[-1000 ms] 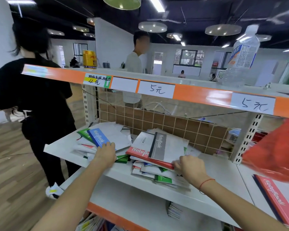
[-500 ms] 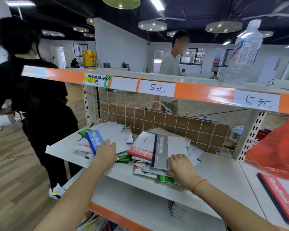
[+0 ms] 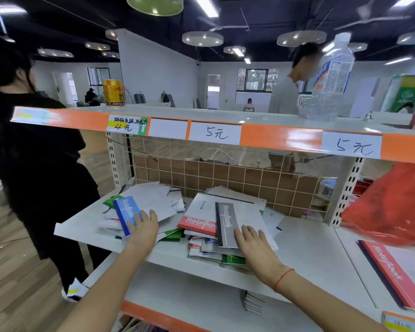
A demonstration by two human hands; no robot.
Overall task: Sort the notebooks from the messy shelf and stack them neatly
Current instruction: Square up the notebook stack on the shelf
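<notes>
Left hand (image 3: pixel 143 226): lying flat, fingers straight, on the blue notebook (image 3: pixel 127 214) near the shelf (image 3: pixel 304 245)'s left edge.
Right hand (image 3: pixel 253 240): pressing flat, ungrasping, on the grey notebook (image 3: pixel 226 222).

A white metal shelf (image 3: pixel 304 250) carried two untidy heaps of notebooks (image 3: pixel 216 226) and a separate red-spined notebook (image 3: pixel 391 271).

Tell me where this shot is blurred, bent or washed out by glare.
Head view: wide-angle bend curves the orange shelf edge and the upright post; the red bag at the right rim is smeared; ceiling lamps burn white; the notebooks and both hands, left and right, are fairly sharp, evenly lit.
</notes>
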